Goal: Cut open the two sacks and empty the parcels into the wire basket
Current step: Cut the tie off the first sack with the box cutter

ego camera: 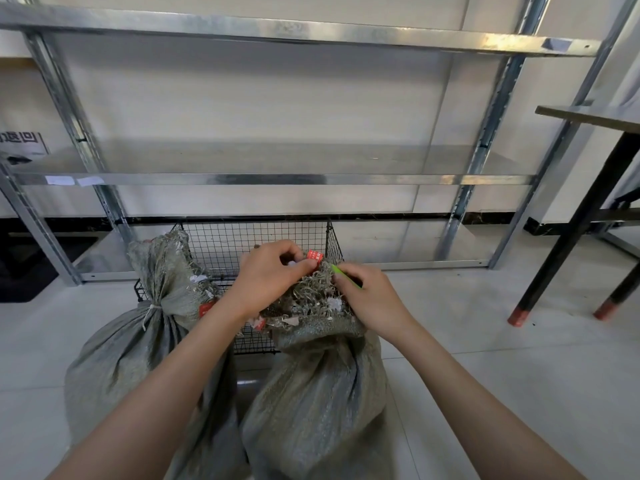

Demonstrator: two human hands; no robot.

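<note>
The nearer grey-green woven plastic sack (318, 403) is standing against the black wire basket (263, 237), the left hand (266, 278) pinching its frayed neck and the right hand (374, 299) gripping a slim green cutter (346, 277), so cutting open is probably beginning, calling for a careful slice there.

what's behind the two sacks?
A black wire basket on the floor, metal shelving beyond. Left sack, right sack, left hand and right hand hide most of its inside.

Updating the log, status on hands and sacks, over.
Left hand pinching frayed top of right sack; right hand holding green tool at it. Left sack tied shut. Wire basket behind sacks, path open.
</note>
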